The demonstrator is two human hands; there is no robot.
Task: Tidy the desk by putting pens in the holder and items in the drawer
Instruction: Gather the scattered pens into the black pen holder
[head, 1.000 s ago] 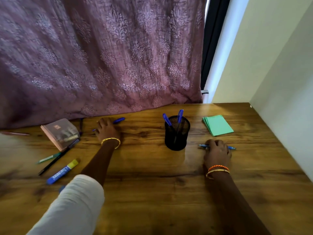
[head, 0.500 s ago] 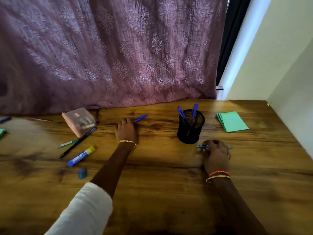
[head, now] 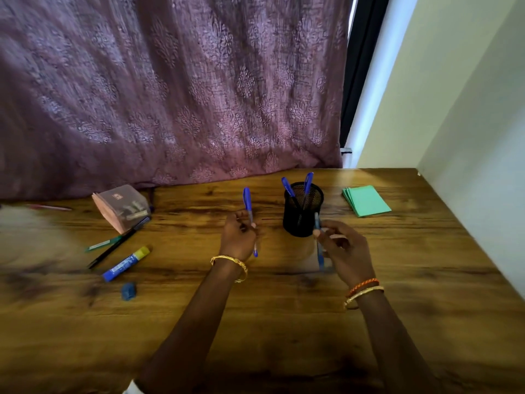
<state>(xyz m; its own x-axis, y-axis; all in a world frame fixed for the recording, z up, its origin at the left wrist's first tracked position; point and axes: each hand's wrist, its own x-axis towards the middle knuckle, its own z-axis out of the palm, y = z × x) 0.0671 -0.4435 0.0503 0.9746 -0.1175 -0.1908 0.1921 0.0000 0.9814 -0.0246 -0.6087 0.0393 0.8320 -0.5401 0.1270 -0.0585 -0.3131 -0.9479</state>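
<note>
Left hand [head: 237,237] closed on blue pen [head: 247,206], held near upright, just at 9 o'clock of holder [head: 302,213]. Right hand [head: 345,255] pinching second pen [head: 318,240], upright, just at 4 o'clock of holder. Two blue pens [head: 306,184] already standing in holder. On surface [head: 284,322] at 9 o'clock: pink box [head: 119,207], black pen [head: 118,243], green pen [head: 103,245], glue stick [head: 126,263], eraser [head: 129,291]. Green notes [head: 366,201] at 2 o'clock of holder.
</note>
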